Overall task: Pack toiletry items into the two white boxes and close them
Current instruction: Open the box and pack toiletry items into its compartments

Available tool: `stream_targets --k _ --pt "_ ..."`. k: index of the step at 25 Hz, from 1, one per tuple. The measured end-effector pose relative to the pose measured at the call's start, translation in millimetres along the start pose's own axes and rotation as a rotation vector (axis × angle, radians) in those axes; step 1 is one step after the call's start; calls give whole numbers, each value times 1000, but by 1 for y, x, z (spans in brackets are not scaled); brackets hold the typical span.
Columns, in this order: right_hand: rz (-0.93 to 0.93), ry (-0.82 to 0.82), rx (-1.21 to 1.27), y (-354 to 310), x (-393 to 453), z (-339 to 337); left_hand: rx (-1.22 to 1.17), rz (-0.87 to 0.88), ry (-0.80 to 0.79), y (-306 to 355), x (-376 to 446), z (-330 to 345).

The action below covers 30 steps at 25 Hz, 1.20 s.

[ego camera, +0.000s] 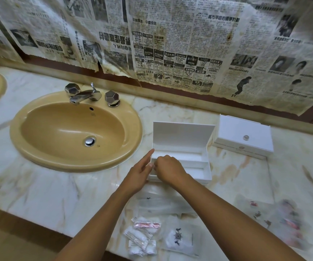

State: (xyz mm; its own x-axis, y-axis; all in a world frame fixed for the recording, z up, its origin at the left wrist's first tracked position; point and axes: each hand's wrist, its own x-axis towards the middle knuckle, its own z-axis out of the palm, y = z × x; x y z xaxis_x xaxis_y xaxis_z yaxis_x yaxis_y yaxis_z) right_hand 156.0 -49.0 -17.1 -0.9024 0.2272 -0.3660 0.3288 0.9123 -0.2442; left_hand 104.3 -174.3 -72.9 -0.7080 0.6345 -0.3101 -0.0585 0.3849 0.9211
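Two white boxes of smooth, stiff card are being shown on a veined marble counter (57, 194). The open box (182, 162), long and rectangular with its flat lid standing upright behind it, is being touched by both hands at its near left corner. The left hand (139, 173) is being laid against the box's left wall with its fingers straight and pressed together. The right hand (168, 169) is being held curled over the front left corner of the box, its fingertips apparently pinching something there; what is pinched cannot be told. The closed box (244, 137), squarer and bearing one small round knob on its lid, is being left well to the right.

Nearer the counter's front edge, several clear crinkled plastic toiletry packets (146, 236) are lying loose; more, blurred, are lying to the right, and their number cannot be counted. One oval tan ceramic basin (44, 147) with two faceted chrome taps is being seen to the left.
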Motion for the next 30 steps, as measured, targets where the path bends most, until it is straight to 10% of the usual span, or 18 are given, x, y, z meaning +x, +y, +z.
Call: stream_targets --k 10,22,30 --pt "-40 226 27 9 -14 -5 -1 33 18 -1 -3 3" --pt "9 -115 94 6 -7 4 17 64 17 -1 -3 5" --pt "7 137 201 11 -27 3 34 55 24 0 -6 6"
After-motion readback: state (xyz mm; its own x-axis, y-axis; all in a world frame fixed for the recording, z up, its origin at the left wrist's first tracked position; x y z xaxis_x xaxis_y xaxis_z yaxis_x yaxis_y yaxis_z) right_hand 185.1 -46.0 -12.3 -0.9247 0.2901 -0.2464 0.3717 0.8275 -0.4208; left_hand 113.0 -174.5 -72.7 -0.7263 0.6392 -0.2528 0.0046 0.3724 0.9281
